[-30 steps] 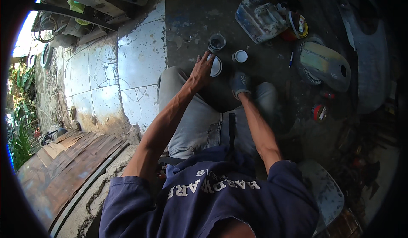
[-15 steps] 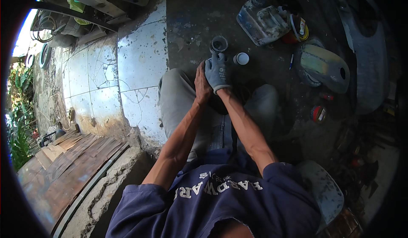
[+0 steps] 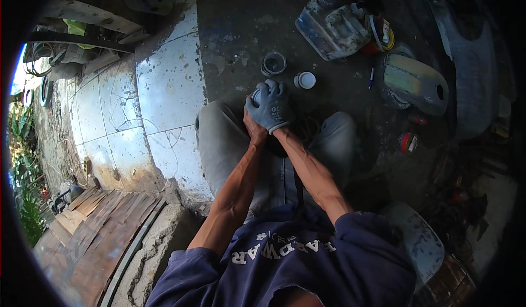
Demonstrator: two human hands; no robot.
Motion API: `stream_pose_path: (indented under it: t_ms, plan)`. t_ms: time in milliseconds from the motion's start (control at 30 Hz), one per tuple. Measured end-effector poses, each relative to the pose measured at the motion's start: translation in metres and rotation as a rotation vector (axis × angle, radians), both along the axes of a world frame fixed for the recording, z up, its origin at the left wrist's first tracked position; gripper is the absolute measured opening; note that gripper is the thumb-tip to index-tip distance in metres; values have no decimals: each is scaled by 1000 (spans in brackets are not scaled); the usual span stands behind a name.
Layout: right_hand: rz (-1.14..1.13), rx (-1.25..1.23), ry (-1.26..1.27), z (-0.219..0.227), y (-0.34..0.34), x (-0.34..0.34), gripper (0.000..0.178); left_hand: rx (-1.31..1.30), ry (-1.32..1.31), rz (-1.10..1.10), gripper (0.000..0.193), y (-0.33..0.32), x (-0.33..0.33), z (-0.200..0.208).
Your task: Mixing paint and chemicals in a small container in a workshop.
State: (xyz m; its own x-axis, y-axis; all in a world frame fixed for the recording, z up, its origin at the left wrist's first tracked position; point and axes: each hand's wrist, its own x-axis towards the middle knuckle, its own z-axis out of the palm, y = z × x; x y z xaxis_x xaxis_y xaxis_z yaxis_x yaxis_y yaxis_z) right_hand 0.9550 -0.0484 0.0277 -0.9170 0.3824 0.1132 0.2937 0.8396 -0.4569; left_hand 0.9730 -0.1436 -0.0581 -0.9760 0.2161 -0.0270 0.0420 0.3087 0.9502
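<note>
Between my hands is a small round container [image 3: 256, 95], mostly hidden, with a pale ribbed-looking edge showing beside the glove. My right hand [image 3: 270, 105], in a grey work glove, curls over its top. My bare left hand [image 3: 253, 128] grips it from below and to the left, its fingers largely covered by the glove. Just beyond the hands an open, grey-stained cup [image 3: 273, 64] stands on the dark floor. To its right lies or stands a small white-topped pot [image 3: 305, 80].
A stained clear plastic tub [image 3: 332, 30] sits at the far right, near a yellow-rimmed container [image 3: 382, 33]. A blue pen [image 3: 371, 78], a sanded oval panel [image 3: 415, 82] and a red round tin [image 3: 407, 142] are on the right. White cracked tiles [image 3: 167, 82] cover the left floor.
My hands have drawn back from the open cup. The gloved right hand has turned and now closes over the round container with the left hand beneath. The view has shifted slightly.
</note>
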Motion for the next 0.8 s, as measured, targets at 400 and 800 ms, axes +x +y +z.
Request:
stream_pose_path:
  t_ms: [400, 800]
  plan:
    - [3, 85, -4, 3, -4, 0, 40, 0, -172, 52, 76, -5, 8, -21]
    - [578, 209, -291, 22, 37, 19, 72, 1278, -1495, 7, 76, -18, -12, -11]
